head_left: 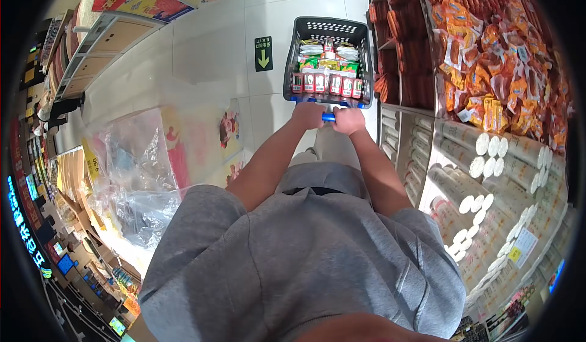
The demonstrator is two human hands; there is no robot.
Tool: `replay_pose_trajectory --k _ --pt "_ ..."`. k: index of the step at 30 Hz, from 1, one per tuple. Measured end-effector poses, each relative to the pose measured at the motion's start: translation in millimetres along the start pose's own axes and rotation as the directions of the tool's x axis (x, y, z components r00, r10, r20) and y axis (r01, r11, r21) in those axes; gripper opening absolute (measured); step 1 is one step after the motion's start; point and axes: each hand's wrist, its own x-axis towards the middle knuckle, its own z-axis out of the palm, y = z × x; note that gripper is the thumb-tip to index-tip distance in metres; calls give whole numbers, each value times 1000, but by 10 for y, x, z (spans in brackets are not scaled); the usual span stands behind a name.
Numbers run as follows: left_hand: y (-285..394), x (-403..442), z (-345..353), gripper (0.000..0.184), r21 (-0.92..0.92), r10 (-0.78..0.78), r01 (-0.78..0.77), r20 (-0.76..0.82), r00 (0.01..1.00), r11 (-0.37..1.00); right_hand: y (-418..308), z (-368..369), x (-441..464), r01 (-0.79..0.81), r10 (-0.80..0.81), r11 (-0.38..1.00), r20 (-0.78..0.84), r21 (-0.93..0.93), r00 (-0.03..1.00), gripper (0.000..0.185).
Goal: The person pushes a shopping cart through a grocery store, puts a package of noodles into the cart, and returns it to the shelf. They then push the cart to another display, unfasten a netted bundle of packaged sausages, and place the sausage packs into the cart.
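I have my left grip (308,115) and right grip (349,121) both clamped around the blue handle (329,117). Just beyond sits the black shopping basket (332,20), already stocked: red-labelled containers (335,83) along its near edge, packets (349,68) behind. What remains, I can't tell.

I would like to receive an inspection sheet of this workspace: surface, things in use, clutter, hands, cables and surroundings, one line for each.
Surface: pale tiled floor, with a dark exit marking left of the basket.
Job's things: black basket with a blue handle; inside, a row of red packs nearest the person, other packets behind.
Clutter: crumpled clear plastic over the left display.
Hands: left hand and right hand both closed around the handle, side by side.
Cables: nothing seen.
Surroundings: shop shelves; orange packets and white cylindrical packs at right.
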Motion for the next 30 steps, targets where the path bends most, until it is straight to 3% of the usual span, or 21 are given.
replay_pose_trajectory --k 2,5,6,12,18,21,27,30 --pt "-64 198 -204 31 1 -16 16 122 992 1000 146 -120 239 27 -27 1000 -12 -7 1000 26" --pt "-189 469 -396 26 -56 88 -86 36 996 995 344 -282 535 51 -51 998 23 34 998 26" --pt "-236 570 -429 26 -70 95 -90 73 993 994 388 -342 611 65 -64 997 -11 49 998 26" --pt "-196 759 -737 33 43 -4 0 79 997 999 515 -364 864 7 -7 1000 -24 1 1000 26" --pt "-543 1319 -912 22 -119 137 -132 34 990 984 770 -624 1338 30 -28 999 -72 24 997 28" --pt "-608 1540 -1066 23 -57 193 -190 45 980 980 916 -666 1547 81 -76 997 -184 20 980 28" --pt "-713 1984 -1538 23 -169 162 -156 20 987 973 1171 -989 2053 53 -46 998 -158 39 986 21" --pt "-809 2270 -1694 23 -123 177 -175 8 984 977 1260 -1233 2289 25 -22 1000 -178 17 984 23"
